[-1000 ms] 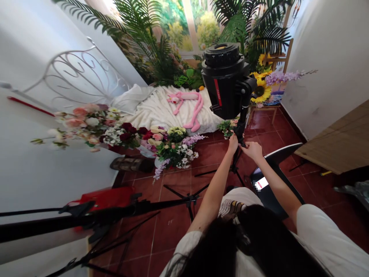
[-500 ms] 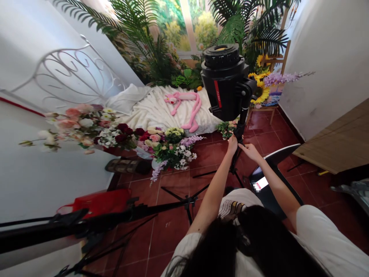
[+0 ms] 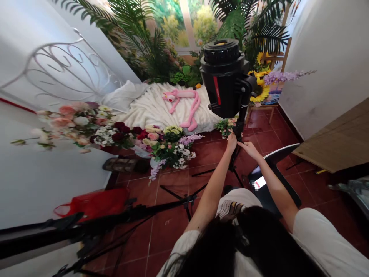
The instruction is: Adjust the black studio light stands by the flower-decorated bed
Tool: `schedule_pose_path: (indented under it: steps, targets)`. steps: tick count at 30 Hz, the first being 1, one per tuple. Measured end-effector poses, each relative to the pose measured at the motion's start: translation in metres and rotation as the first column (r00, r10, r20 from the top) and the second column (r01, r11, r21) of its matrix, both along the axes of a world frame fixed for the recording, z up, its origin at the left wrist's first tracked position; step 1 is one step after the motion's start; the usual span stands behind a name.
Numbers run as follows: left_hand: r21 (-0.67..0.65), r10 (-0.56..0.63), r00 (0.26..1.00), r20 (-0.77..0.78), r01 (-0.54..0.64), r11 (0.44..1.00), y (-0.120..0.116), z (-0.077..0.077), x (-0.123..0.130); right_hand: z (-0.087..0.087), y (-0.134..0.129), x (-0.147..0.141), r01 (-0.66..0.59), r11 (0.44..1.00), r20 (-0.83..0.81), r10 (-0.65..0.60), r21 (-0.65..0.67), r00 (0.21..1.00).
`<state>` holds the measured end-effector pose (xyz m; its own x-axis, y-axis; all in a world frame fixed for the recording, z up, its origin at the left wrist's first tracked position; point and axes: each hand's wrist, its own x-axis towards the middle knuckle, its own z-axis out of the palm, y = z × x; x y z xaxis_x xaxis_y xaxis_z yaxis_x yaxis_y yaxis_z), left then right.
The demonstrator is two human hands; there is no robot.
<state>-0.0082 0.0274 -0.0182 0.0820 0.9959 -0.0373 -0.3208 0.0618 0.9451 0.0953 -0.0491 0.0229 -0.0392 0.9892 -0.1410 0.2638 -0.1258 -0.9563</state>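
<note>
A black studio light (image 3: 223,79) with a red stripe is mounted on a black light stand (image 3: 238,127) in front of me. My left hand (image 3: 231,143) is wrapped round the stand's pole just under the light. From the right side, my right hand (image 3: 250,149) meets the pole slightly lower, its fingers drawn together at the stand. The small part under those fingertips is too hidden to make out. Below my hands, the stand's legs (image 3: 236,175) spread over the floor.
A second black stand (image 3: 161,207) reaches in from the left. Artificial flowers (image 3: 173,148) edge a bed with a white blanket (image 3: 144,111) and a pink plush toy (image 3: 184,94). On the right are a dark chair (image 3: 284,173) with a lit phone (image 3: 261,182) and a wooden panel (image 3: 337,138).
The view has shifted slightly. Both hands stay at the pole below the light, and the light keeps about the same height.
</note>
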Motion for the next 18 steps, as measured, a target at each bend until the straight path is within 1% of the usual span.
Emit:
schedule_pose_path:
  steps: [3, 6, 8, 10, 12, 14, 15, 16, 17, 18]
  targets:
    - [-0.009, 0.042, 0.998, -0.038, -0.042, 0.999, -0.001, 0.001, 0.001, -0.004, -0.001, -0.002, 0.024, 1.0, -0.035, -0.024, 0.019, 0.999]
    - [0.006, 0.051, 0.995, -0.086, -0.05, 0.999, -0.006, 0.002, 0.0, -0.005, -0.002, -0.004, 0.04, 0.999, -0.049, -0.039, 0.033, 0.998]
    - [0.05, 0.065, 0.99, -0.122, -0.059, 0.997, -0.013, 0.001, -0.007, -0.004, -0.002, -0.004, 0.051, 0.998, -0.048, -0.049, 0.048, 0.998]
    - [0.11, 0.08, 0.984, -0.161, -0.062, 0.992, -0.028, -0.005, -0.022, -0.004, -0.002, -0.005, 0.055, 0.997, -0.049, -0.052, 0.056, 0.997]
    - [0.121, 0.075, 0.973, -0.217, -0.049, 0.991, -0.053, -0.02, -0.046, -0.006, -0.003, -0.006, 0.062, 0.996, -0.043, -0.06, 0.059, 0.997]
    - [0.02, 0.067, 0.953, -0.294, -0.063, 0.998, -0.087, -0.043, -0.078, -0.011, -0.006, -0.008, 0.121, 0.988, -0.028, -0.119, 0.091, 0.992]
    - [-0.068, 0.071, 0.945, -0.318, -0.098, 0.993, -0.108, -0.057, -0.096, -0.016, -0.009, -0.011, 0.177, 0.976, -0.025, -0.175, 0.125, 0.984]
    - [-0.16, 0.091, 0.94, -0.33, -0.151, 0.976, -0.129, -0.071, -0.114, -0.022, -0.013, -0.015, 0.232, 0.96, -0.028, -0.231, 0.158, 0.973]
    - [-0.227, 0.133, 0.929, -0.344, -0.22, 0.949, -0.151, -0.084, -0.134, -0.029, -0.017, -0.019, 0.27, 0.947, -0.031, -0.268, 0.176, 0.963]
    - [-0.247, 0.168, 0.918, -0.36, -0.267, 0.931, -0.173, -0.097, -0.153, -0.038, -0.023, -0.025, 0.282, 0.943, -0.035, -0.28, 0.178, 0.959]
